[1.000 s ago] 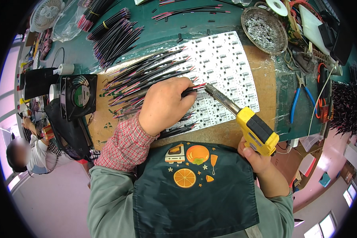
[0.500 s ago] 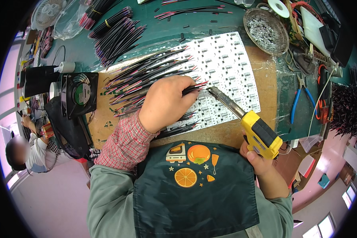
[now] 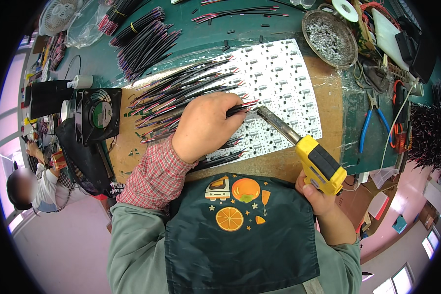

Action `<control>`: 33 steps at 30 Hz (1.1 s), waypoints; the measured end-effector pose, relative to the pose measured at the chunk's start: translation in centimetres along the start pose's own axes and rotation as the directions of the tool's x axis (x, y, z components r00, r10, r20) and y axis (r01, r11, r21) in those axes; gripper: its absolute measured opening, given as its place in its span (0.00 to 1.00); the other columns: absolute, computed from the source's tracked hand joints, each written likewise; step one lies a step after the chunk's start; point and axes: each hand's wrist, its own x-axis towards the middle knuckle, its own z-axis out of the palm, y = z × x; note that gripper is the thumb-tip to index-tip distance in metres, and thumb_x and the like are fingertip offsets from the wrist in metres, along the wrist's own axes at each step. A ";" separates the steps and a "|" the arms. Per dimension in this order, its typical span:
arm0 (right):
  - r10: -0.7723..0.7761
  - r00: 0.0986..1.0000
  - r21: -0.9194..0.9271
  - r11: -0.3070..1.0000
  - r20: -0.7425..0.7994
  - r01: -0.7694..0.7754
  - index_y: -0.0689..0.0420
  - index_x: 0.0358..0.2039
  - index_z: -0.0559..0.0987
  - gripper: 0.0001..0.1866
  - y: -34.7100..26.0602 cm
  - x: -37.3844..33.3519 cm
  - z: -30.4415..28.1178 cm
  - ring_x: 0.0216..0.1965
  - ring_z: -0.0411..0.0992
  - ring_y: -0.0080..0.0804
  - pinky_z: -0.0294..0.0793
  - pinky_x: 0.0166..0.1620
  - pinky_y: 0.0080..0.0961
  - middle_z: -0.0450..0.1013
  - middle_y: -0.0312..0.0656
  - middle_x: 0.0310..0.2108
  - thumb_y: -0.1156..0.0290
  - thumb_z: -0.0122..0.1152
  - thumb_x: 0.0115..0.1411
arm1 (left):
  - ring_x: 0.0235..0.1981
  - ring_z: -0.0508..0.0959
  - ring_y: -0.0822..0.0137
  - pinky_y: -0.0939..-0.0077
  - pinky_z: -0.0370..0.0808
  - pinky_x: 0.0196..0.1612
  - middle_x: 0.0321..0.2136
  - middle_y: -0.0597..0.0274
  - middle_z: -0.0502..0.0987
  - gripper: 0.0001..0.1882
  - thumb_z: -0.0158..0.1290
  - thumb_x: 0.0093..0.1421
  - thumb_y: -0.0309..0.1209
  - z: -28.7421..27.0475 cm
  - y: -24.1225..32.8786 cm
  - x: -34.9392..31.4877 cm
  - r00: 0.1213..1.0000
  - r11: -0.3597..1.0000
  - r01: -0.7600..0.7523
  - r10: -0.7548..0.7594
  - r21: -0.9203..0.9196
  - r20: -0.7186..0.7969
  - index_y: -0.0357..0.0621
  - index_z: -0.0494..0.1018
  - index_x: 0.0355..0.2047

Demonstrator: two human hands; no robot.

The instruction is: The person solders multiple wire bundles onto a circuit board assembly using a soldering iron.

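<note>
My left hand (image 3: 207,126) pinches a thin black wire (image 3: 236,110) with red ends over a white sheet of circuit boards (image 3: 284,78). Fingers wrapped round the grip, my right hand (image 3: 316,197) holds a yellow and black soldering gun (image 3: 321,164). The gun's dark metal tip comes in from the right, close to the wire's bare end; whether they touch I cannot tell. Rows of black wires (image 3: 174,90) lie across the sheet's left side, some hidden beneath my left hand.
A small black fan (image 3: 99,116) stands left of the sheet. At the back are wire bundles (image 3: 144,51) and a round pan of metal scraps (image 3: 324,41). Blue-handled pliers (image 3: 366,125) lie to the right. Another person (image 3: 49,188) sits at the far left.
The soldering gun and my right hand have shifted very slightly left. My left hand stays almost still, with the wire in its pinch.
</note>
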 end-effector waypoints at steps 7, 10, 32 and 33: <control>0.034 0.998 0.037 0.999 0.044 -0.036 0.58 0.33 0.72 0.08 -0.5 -0.1 -0.3 0.28 0.66 0.25 0.66 0.31 0.24 0.68 0.36 0.26 0.71 0.59 0.54 | 0.32 0.77 0.51 0.65 0.73 0.35 0.29 0.50 0.77 0.10 0.58 0.50 0.30 0.0 -0.1 0.0 1.000 1.000 -0.003 0.003 -0.011 -0.001 0.37 0.76 0.31; 0.038 0.998 0.018 0.999 0.041 -0.039 0.58 0.32 0.72 0.07 -0.6 -0.3 -0.3 0.27 0.66 0.25 0.66 0.31 0.24 0.68 0.35 0.26 0.70 0.58 0.54 | 0.32 0.77 0.51 0.66 0.73 0.36 0.29 0.50 0.77 0.11 0.59 0.49 0.30 0.0 -0.2 0.0 1.000 1.000 -0.015 0.015 -0.022 -0.007 0.37 0.76 0.31; 0.002 0.998 -0.034 0.999 0.058 0.000 0.59 0.32 0.73 0.09 -0.3 -0.2 -0.4 0.27 0.67 0.24 0.67 0.31 0.23 0.68 0.35 0.25 0.69 0.59 0.54 | 0.31 0.76 0.48 0.60 0.73 0.33 0.27 0.50 0.76 0.09 0.54 0.53 0.32 0.2 -0.4 0.2 0.997 0.997 -0.067 0.065 -0.047 -0.034 0.40 0.76 0.31; 0.001 0.998 -0.034 0.999 0.059 0.001 0.59 0.32 0.73 0.09 -0.4 -0.2 -0.4 0.27 0.67 0.24 0.67 0.31 0.23 0.68 0.35 0.25 0.69 0.59 0.54 | 0.31 0.77 0.50 0.63 0.73 0.34 0.28 0.50 0.77 0.09 0.57 0.51 0.30 0.2 -0.3 0.2 0.999 0.998 -0.049 0.048 -0.048 -0.026 0.38 0.76 0.31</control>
